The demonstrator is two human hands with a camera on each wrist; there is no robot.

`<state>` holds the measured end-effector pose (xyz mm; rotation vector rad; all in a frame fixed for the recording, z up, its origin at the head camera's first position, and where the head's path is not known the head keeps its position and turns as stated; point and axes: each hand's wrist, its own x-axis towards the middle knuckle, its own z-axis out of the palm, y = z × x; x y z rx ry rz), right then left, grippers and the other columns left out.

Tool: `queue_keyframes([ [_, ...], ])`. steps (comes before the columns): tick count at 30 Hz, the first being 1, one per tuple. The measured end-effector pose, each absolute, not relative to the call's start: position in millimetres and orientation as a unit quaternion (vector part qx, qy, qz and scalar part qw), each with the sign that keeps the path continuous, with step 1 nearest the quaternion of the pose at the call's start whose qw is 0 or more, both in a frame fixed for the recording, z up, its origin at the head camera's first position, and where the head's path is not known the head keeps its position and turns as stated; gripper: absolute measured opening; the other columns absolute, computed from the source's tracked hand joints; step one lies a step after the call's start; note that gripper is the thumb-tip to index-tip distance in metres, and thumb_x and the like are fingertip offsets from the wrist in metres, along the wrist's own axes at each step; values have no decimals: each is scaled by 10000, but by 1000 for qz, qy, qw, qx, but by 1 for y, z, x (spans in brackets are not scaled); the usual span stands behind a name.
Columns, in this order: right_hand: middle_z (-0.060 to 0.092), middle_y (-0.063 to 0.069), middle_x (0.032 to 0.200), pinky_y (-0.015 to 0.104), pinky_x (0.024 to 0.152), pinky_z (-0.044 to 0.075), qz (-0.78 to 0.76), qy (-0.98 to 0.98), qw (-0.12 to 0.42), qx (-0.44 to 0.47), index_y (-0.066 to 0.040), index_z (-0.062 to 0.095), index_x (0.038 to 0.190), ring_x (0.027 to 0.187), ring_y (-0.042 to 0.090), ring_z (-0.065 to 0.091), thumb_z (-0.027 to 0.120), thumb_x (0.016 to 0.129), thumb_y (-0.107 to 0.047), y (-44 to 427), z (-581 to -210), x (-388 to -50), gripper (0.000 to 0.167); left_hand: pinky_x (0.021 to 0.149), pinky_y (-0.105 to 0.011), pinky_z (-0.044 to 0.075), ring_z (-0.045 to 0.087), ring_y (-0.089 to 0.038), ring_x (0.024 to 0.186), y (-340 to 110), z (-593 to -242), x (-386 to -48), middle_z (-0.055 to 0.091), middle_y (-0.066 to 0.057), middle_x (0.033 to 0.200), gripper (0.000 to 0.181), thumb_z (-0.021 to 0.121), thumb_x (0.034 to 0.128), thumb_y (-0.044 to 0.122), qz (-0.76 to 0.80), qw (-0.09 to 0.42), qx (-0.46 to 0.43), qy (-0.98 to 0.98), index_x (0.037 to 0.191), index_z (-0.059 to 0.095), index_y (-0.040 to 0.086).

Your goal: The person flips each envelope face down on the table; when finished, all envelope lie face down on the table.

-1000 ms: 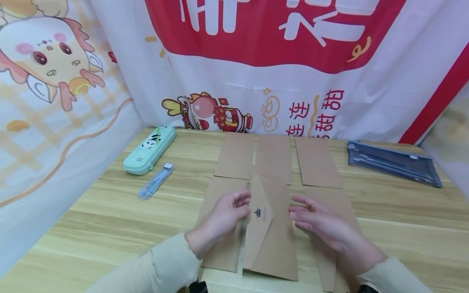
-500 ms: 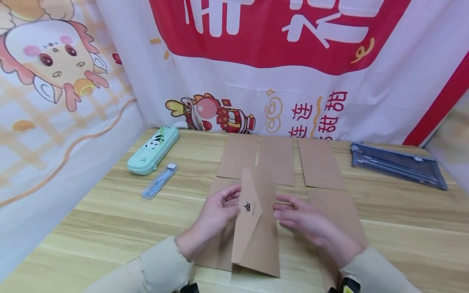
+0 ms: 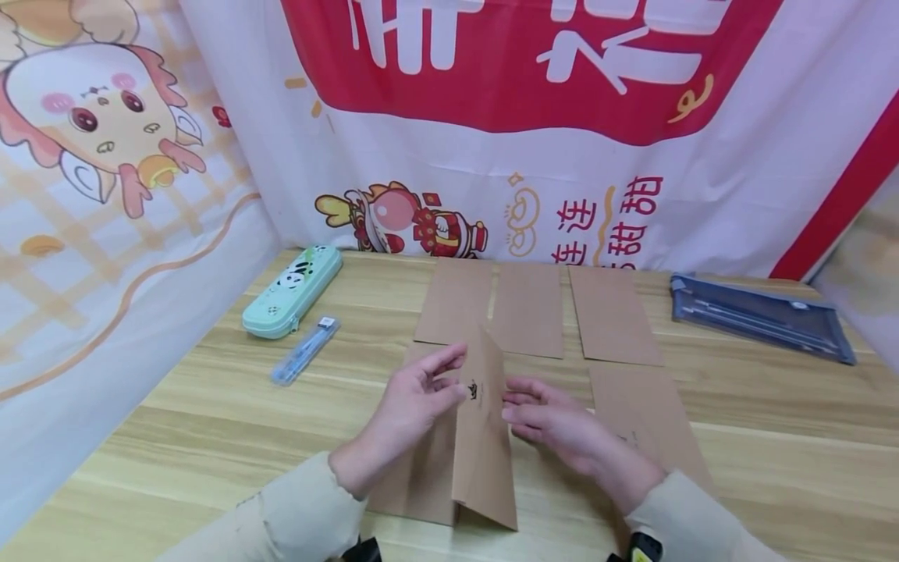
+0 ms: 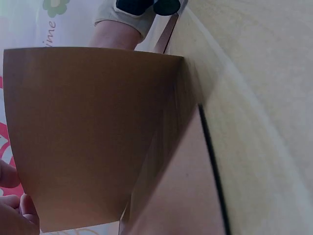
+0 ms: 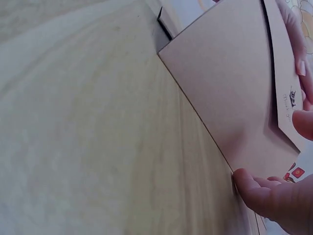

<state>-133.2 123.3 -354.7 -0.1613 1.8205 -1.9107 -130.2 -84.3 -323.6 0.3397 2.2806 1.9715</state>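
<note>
A brown envelope (image 3: 485, 453) stands tilted on its long edge, its flap with a small crown print facing up. The left hand (image 3: 400, 414) pinches its raised edge; in the left wrist view the fingertips of this hand (image 4: 19, 215) are at the corner of the plain back (image 4: 88, 137). The right hand (image 3: 576, 437) is on the other side with loosely bent fingers at the envelope. In the right wrist view a finger of the right hand (image 5: 279, 200) touches the lower edge of the envelope (image 5: 215, 83), and its thumb is by the flap tip.
More brown envelopes lie around: one at the left (image 3: 414, 468), one at the right (image 3: 646, 414), and three in a back row (image 3: 527, 312). A mint pencil case (image 3: 291, 293) and clear slim box (image 3: 305, 351) lie left, a blue mesh pouch (image 3: 765, 320) back right.
The held envelope has shifted left and tipped up more steeply, over the left-hand envelope. Both hands have moved left, the right one farther, so they are closer together.
</note>
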Motion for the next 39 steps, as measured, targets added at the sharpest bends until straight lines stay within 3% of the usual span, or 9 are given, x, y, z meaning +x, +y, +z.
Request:
queue_keyframes([
  [12,260,284,1436,442,1072,330,-724,640,250,-54,81,188,1413,1266,331,373,579,868,-135,124,-360,-131,704,786,-234,521,588,-216,975,-64,-318,-139,537,-176,1267,509,631,846,53,616,63,176,765,1334,487,50],
  [20,235,299,1434,449,1061,345,-724,636,260,-63,85,173,1414,1299,374,313,573,873,-174,127,-360,-128,721,819,-266,516,598,-280,965,-53,-313,-140,539,-190,1250,491,637,840,53,593,46,213,775,1312,505,25],
  [24,288,295,1401,417,1034,386,-723,641,252,-59,81,186,1408,1238,314,400,565,882,-176,129,-359,-125,697,854,-295,510,566,-351,1022,-50,-313,-142,538,-180,1262,483,641,833,35,586,32,238,774,1297,511,-6],
  [28,361,304,1346,393,991,436,-716,665,209,-30,93,208,1396,1121,247,506,567,879,-124,131,-356,-118,666,849,-279,512,562,-368,1025,-48,-313,-142,547,-165,1256,485,649,828,45,580,29,241,778,1294,518,2],
  [34,471,252,1255,291,882,506,-680,730,66,16,49,325,1379,1030,243,567,574,886,-107,135,-336,-105,574,856,-232,496,561,-340,1033,-45,-313,-143,551,-173,1241,483,645,826,43,580,30,254,774,1290,520,-5],
  [39,449,231,1247,268,791,528,-673,737,59,-24,14,273,1418,903,244,589,588,886,-147,127,-318,-94,639,852,-202,489,554,-322,1054,-43,-312,-143,551,-169,1243,482,643,828,33,574,26,264,775,1290,513,-14],
])
